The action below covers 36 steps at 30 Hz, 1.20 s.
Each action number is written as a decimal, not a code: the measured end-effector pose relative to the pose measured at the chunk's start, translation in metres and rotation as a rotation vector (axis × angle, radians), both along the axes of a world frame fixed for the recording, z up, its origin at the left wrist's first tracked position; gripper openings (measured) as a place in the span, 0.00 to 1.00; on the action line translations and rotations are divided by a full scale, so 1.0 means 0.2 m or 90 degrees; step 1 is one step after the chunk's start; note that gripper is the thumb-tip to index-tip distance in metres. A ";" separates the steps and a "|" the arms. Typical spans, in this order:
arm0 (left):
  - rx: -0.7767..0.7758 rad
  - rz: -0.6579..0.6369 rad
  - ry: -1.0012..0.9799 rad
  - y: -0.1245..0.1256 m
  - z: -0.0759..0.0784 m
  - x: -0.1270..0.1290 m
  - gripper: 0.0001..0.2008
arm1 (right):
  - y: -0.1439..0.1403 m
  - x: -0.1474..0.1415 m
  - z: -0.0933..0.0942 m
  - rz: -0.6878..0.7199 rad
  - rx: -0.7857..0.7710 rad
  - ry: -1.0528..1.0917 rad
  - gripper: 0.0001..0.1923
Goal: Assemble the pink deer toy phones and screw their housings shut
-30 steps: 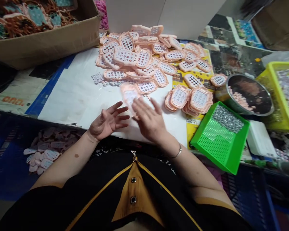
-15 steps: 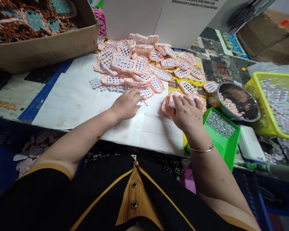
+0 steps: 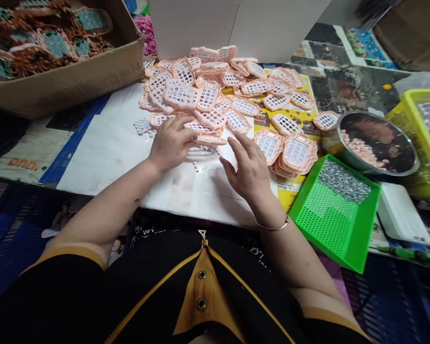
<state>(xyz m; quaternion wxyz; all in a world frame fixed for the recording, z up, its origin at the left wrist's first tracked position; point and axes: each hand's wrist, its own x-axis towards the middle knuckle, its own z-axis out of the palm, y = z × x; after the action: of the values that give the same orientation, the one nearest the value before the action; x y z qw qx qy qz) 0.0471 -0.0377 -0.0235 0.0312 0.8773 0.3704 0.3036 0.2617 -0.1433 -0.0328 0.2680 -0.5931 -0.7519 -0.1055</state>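
My left hand [image 3: 174, 145] is over the near edge of the pile, fingers loosely bent and apart. Its fingertips are beside a pink-rimmed plastic panel [image 3: 212, 139]; whether they touch it I cannot tell. My right hand [image 3: 249, 167] is open to the right of that panel, thumb and fingers spread, holding nothing. Behind both hands lies a heap of pink oblong panels [image 3: 181, 95] with white faces full of holes. To the right of my right hand is a small stack of pink panels [image 3: 296, 153] with small squares in their faces.
Small white squares [image 3: 142, 126] lie left of the heap. On the right are a green tray [image 3: 329, 234] with silvery bits, a steel bowl [image 3: 412, 160] of pink pieces and a yellow basket [image 3: 412, 100]. A cardboard box [image 3: 129, 67] of brown-and-teal items stands at left.
My right hand has let go of the stack and moved left. My left hand has moved slightly left and up towards the heap. The view has shifted, so the tray and bowl appear further right.
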 end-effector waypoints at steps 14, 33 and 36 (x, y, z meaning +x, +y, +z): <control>-0.666 -0.130 -0.700 -0.36 -0.03 -0.11 0.48 | -0.06 -0.45 0.08 0.193 -0.086 0.012 0.19; -0.859 -0.040 -0.899 -0.15 -0.02 -0.10 0.42 | 0.31 -0.22 0.00 -0.116 -0.327 0.026 0.21; -0.852 -0.041 -0.901 -0.16 -0.01 -0.09 0.40 | 0.29 -0.20 -0.02 -0.088 -0.347 0.080 0.18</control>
<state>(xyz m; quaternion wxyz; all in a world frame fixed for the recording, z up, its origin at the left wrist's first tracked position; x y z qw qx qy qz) 0.0281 -0.0691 -0.0245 0.7471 0.3025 0.3375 0.4862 0.2221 -0.0847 -0.0360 0.1369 -0.6987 -0.6919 0.1198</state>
